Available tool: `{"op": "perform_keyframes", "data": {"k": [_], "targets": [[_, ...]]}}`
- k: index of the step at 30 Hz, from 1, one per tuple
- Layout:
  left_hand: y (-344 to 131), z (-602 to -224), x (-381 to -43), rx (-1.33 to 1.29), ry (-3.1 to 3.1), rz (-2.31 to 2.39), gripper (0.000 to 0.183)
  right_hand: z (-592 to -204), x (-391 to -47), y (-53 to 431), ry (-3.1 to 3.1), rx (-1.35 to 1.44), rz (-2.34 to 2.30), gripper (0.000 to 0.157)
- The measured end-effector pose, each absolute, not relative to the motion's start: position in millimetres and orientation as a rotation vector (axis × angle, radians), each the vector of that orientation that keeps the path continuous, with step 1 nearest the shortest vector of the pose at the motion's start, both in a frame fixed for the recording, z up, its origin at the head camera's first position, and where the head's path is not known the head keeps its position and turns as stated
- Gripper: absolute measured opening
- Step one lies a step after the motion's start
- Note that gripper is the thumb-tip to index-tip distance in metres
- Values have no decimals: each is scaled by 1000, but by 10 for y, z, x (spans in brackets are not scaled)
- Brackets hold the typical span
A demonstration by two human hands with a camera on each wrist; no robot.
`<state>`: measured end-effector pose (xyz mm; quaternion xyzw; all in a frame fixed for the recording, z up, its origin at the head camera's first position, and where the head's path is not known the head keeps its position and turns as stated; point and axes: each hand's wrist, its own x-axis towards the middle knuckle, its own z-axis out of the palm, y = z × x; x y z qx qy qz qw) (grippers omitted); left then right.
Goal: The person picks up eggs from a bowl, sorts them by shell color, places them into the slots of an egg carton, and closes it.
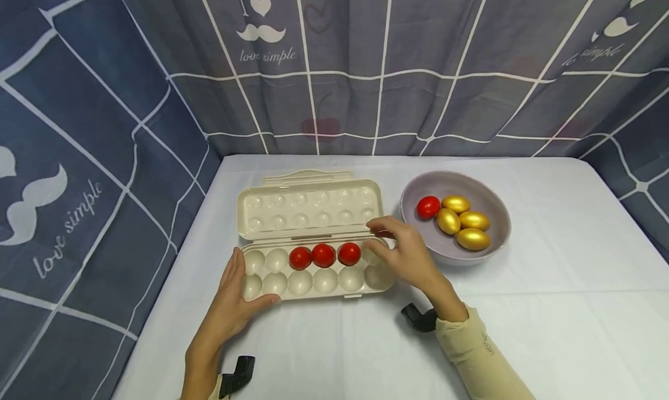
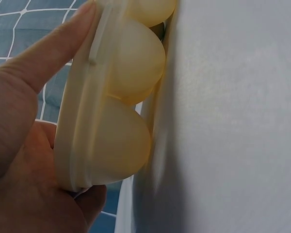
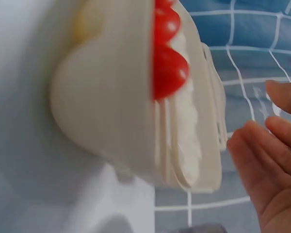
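A cream egg carton (image 1: 313, 298) lies with its lid (image 1: 308, 208) folded back. Three red eggs (image 1: 323, 255) sit side by side in its far row; the front row holds none. My left hand (image 1: 230, 298) grips the carton's left end, thumb along the front edge. Seen from the left wrist, the thumb (image 2: 53, 51) presses the rim and a fingertip shows below the end cup. Over the right end hovers my right hand (image 1: 405, 252), its fingers loosely bent and nothing between them. The right wrist view has that hand (image 3: 274, 170) apart from the carton.
A mauve bowl (image 1: 496, 237) stands to the right of the carton, holding one red egg (image 1: 428, 207) and several gold eggs (image 1: 473, 239). White cloth (image 1: 564, 226) covers the table. Checked curtains (image 1: 345, 98) hang behind it and at both sides.
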<state>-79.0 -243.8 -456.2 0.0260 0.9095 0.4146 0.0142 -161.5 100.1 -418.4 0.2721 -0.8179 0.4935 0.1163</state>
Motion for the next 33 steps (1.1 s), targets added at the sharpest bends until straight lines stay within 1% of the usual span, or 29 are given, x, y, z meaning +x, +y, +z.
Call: {"op": "perform_keyframes", "data": {"k": [4,8,20,24,28,33], "targets": [[-2444,-4555,-783,84,2827,1294,126,-4118,-1645,1133,-2349,660,1527,23],[-2442,-4553,-782,78,2827,1298,126,-4087,-1701,1267,-2343,541,1510,23],[-2440,-4557,-784,66,2828,1299,126,-4169,-1850,1529,-2359,384,1360,30],[-2436,-4557,-786,57,2819,1307,127,-4177,-1882,1603,-2425,290,1359,35],[-2434,-4552,-783,59,2820,1309,127,-4170,-1923,1692,-2503,206,1407,43],[-2436,-4552,-783,63,2825,1308,126,-4166,-1979,1778,-2548,179,1536,52]]}}
